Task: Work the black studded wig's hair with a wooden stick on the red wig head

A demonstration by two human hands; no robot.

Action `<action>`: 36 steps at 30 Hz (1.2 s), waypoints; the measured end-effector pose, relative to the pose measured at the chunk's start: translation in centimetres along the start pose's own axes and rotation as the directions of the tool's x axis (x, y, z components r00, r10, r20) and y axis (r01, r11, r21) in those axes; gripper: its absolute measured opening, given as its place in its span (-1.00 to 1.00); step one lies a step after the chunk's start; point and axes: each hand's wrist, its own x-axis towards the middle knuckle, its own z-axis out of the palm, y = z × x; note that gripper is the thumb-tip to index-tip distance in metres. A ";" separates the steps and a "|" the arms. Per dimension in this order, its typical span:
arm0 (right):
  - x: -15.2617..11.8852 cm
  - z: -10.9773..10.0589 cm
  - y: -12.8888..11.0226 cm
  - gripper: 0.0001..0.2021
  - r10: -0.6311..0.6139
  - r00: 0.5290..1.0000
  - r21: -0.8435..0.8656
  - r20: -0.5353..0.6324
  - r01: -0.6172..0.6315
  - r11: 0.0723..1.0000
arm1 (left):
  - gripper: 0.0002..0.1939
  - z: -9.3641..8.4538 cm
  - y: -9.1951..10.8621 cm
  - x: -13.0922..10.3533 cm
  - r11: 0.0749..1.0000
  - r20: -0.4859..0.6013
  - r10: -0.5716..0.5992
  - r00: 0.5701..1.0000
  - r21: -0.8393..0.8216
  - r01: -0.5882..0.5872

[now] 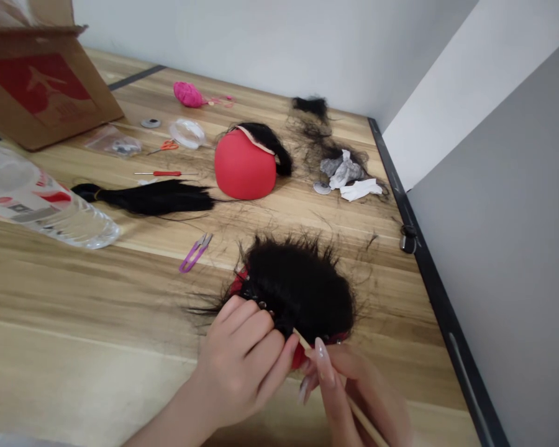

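Observation:
A black hairpiece [302,288] with short, bristling hair lies over a red form [299,356] near the table's front. Small pins with round heads dot its left edge. My left hand [246,357] is closed at the near left edge, its curled fingers on the dark hair; the fingertips are partly hidden. In my right hand [349,385], thumb and fingers pinch a thin wooden stick [366,424]. The stick's tip touches the hair right beside my left hand's fingers. Purple thread snips [196,252] lie to the left of the hairpiece.
Behind stands a red head form [245,164] with black hair on top. Leftward are a hair bundle [156,197], a red-handled hook tool [166,174], orange scissors [168,145], a water bottle [41,198] and a cardboard box [46,87]. Crumpled tissue [347,171] and pink yarn [187,94] lie farther back.

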 end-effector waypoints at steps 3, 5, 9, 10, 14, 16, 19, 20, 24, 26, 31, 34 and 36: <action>0.5 -0.1 0.6 -0.93 -0.190 0.981 -0.075 0.050 0.193 0.978 | -0.69 -0.1 -0.1 0.0 1.000 0.013 -0.003 1.000 -0.005 0.003; 0.7 -0.1 0.8 -0.94 -0.291 0.954 -0.104 0.075 0.298 0.949 | -0.70 -0.1 -0.2 0.0 1.000 0.017 -0.005 1.000 -0.013 0.005; 0.4 -0.1 0.4 -0.91 -0.205 0.976 -0.089 0.067 0.211 0.973 | -0.70 -0.2 -0.2 -0.1 0.999 0.027 -0.008 1.000 -0.031 0.009; 0.3 -0.1 0.3 -0.90 -0.172 0.982 -0.068 0.080 0.178 0.982 | -0.70 -0.2 -0.2 -0.1 0.999 0.028 -0.009 1.000 -0.034 0.010; -0.3 0.0 0.1 -0.87 -0.140 0.986 -0.042 0.086 0.144 0.989 | -0.70 -0.2 -0.3 0.0 0.999 0.042 -0.011 0.999 -0.043 0.013; -0.3 0.1 0.2 -0.91 -0.147 0.987 -0.048 0.070 0.151 0.987 | -0.70 -0.2 -0.3 0.0 0.999 0.048 -0.011 0.999 -0.051 0.013; 0.0 0.2 0.1 -0.95 -0.180 0.983 -0.055 0.031 0.182 0.982 | -0.69 -0.3 -0.4 0.0 0.998 0.063 -0.010 0.998 -0.054 0.014; 0.2 0.2 0.1 -0.94 -0.193 0.981 -0.050 0.026 0.194 0.980 | -0.69 -0.3 -0.4 0.1 0.998 0.068 -0.011 0.998 -0.053 0.015; 0.5 0.4 0.0 -0.92 -0.231 0.973 -0.026 0.003 0.231 0.973 | -0.69 -0.4 -0.3 0.1 0.999 0.073 -0.004 0.997 -0.049 0.008; 0.6 0.5 0.0 -0.92 -0.240 0.971 -0.021 -0.005 0.240 0.970 | -0.69 -0.4 -0.3 0.1 0.999 0.079 -0.003 0.997 -0.046 0.006; 0.6 0.6 0.1 -0.92 -0.240 0.970 -0.036 -0.032 0.239 0.970 | -0.70 -0.3 -0.3 0.0 0.999 0.076 -0.004 0.997 -0.043 0.007; 0.7 0.4 0.1 -0.92 -0.250 0.968 -0.023 0.013 0.250 0.968 | -0.70 -0.4 -0.2 -0.1 0.999 0.073 0.000 0.997 -0.047 0.003; 0.7 0.3 0.2 -0.93 -0.270 0.963 -0.035 0.009 0.270 0.962 | -0.69 -0.4 -0.2 0.0 0.999 0.070 0.000 0.998 -0.052 0.003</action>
